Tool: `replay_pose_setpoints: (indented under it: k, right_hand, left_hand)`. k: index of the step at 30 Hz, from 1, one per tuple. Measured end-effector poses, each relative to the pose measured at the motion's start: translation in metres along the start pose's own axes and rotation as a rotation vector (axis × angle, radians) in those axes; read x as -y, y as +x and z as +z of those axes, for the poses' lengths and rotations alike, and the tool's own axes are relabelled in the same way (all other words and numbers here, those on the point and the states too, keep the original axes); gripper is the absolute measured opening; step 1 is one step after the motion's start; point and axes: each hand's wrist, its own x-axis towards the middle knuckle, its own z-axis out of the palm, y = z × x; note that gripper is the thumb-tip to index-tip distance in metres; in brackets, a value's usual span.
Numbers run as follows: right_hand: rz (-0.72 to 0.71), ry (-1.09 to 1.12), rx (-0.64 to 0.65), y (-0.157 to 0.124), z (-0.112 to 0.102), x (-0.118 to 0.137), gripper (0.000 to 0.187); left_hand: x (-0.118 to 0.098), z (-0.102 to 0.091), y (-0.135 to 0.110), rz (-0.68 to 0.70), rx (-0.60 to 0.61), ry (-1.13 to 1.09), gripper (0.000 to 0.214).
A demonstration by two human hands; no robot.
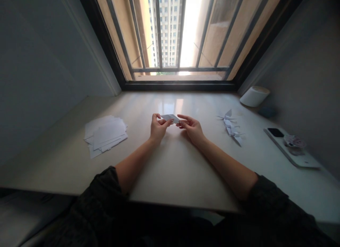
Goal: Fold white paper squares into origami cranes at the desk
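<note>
Head view: a small folded paper is pinched by the left hand and right hand over the pale tabletop; probably light, crisp and easily creased, it is best held by its edges.

The folded piece is thin, matt paper with smooth faces. The loose sheets and small folded birds are matt paper too. The table is smooth and glossy, mirroring the window light. The sleeves are dull, wrinkled cloth; the window bars look like metal.
</note>
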Motion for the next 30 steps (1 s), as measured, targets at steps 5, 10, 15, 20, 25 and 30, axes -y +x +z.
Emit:
replay_pose_setpoints:
  k: [5, 10, 15, 20, 25, 30]
  right_hand:
    - [-0.049, -0.088, -0.004, 0.003, -0.002, -0.006, 0.046]
    - [-0.011, -0.086, -0.003, 0.005, -0.002, -0.008, 0.047]
    - [0.053, -0.063, 0.037, 0.005, 0.001, -0.003, 0.05]
    - [0.021, -0.133, 0.082, 0.003, 0.0, 0.002, 0.054]
    - [-0.047, -0.207, 0.115, 0.002, 0.0, -0.005, 0.049]
    - [-0.05, -0.222, 0.061, 0.005, 0.0, -0.011, 0.049]
  left_hand:
    - [0.002, -0.002, 0.003, -0.052, 0.022, 0.031, 0.062]
    - [0.007, -0.005, 0.003, -0.02, 0.043, 0.087, 0.056]
    - [0.013, -0.006, -0.001, 0.042, 0.116, 0.218, 0.049]
    - [0.011, -0.006, -0.002, 0.056, 0.137, 0.298, 0.047]
    - [0.006, -0.005, -0.004, 0.082, 0.071, 0.485, 0.043]
    - [0.006, -0.003, -0.004, 0.147, 0.056, 0.526, 0.041]
